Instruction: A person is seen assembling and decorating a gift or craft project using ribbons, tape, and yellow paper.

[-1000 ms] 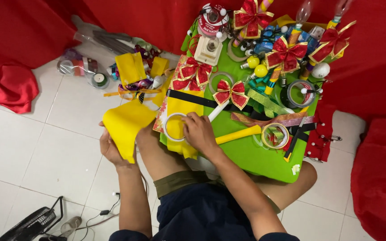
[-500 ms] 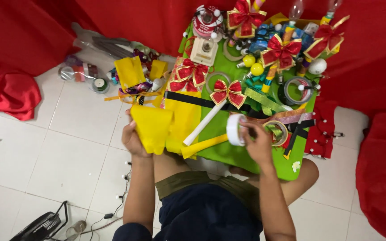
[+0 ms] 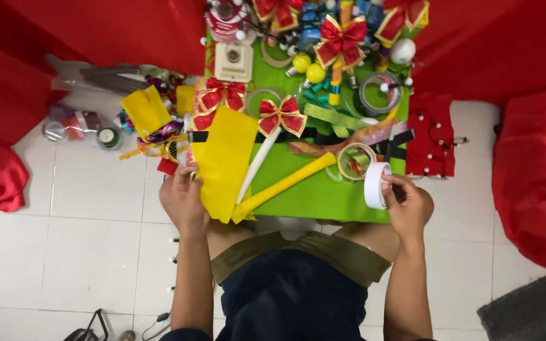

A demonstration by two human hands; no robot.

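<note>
My left hand (image 3: 183,199) holds a folded yellow sheet (image 3: 224,159) by its left edge, flat over the left end of a low green table (image 3: 314,196). My right hand (image 3: 408,203) grips a white roll of tape (image 3: 375,184) at the table's near right corner, standing on edge. Between the hands lie a rolled yellow tube (image 3: 285,186) and a white stick (image 3: 257,165) running diagonally. A red and gold bow (image 3: 282,115) sits at the stick's far end.
More bows (image 3: 340,39), yellow bulbs (image 3: 301,63), tape rings (image 3: 356,160), ribbons and a black strip (image 3: 323,134) crowd the table's far half. Red cloth (image 3: 532,170) surrounds the table. Yellow sheets (image 3: 146,111) and small jars (image 3: 107,137) lie on the white tiled floor at the left.
My left hand has laid the yellow sheet onto the table's left end. My right hand has carried the white tape roll from the table's middle to its near right corner.
</note>
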